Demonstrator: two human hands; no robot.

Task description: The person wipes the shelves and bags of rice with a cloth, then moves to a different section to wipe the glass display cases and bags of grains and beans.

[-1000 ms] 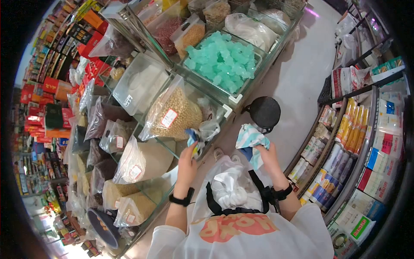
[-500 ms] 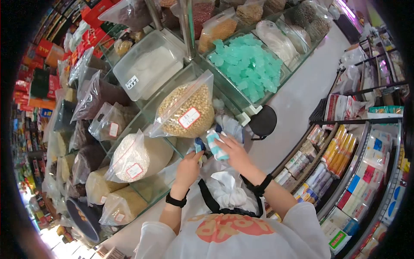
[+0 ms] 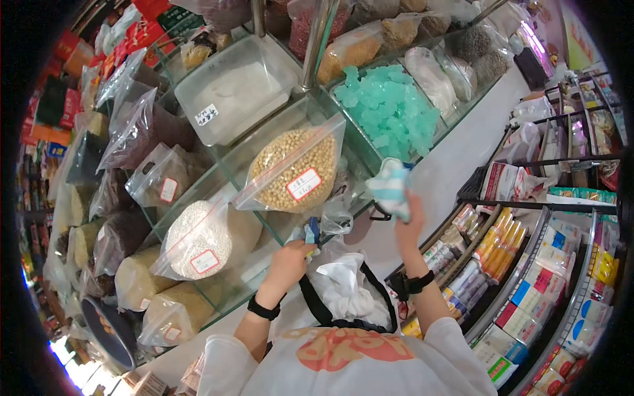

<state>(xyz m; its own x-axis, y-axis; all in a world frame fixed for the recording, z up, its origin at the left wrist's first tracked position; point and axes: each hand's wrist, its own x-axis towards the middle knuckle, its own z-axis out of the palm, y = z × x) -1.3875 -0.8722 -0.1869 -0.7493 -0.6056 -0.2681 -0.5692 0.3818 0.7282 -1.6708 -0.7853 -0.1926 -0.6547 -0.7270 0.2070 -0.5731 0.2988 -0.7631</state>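
Note:
My right hand (image 3: 409, 224) is closed on a white and light-blue striped cloth (image 3: 387, 188), blurred by motion, beyond the corner of the glass bins. My left hand (image 3: 288, 264) is closed on a small blue, grey and yellow bundle (image 3: 309, 233) at the bins' front edge; what it is I cannot tell. A zip bag of pale round beans (image 3: 290, 175) with a red-framed label lies just past that hand. To its left is a bag of white grains (image 3: 198, 241). Below the hands, a white plastic bag (image 3: 349, 287) sits against my front.
Green crystal chunks (image 3: 386, 109) fill a glass bin at the back. Beside them stands a clear tub (image 3: 234, 92) of white powder. Metal posts (image 3: 319, 43) rise between the bins. Curved shelves of packaged goods (image 3: 512, 284) line the right, and a dark bowl (image 3: 109, 333) sits lower left.
My right hand has swung right and away from the left hand, carrying the striped cloth off the bin corner. My left hand has stayed near the bin edge with its bundle.

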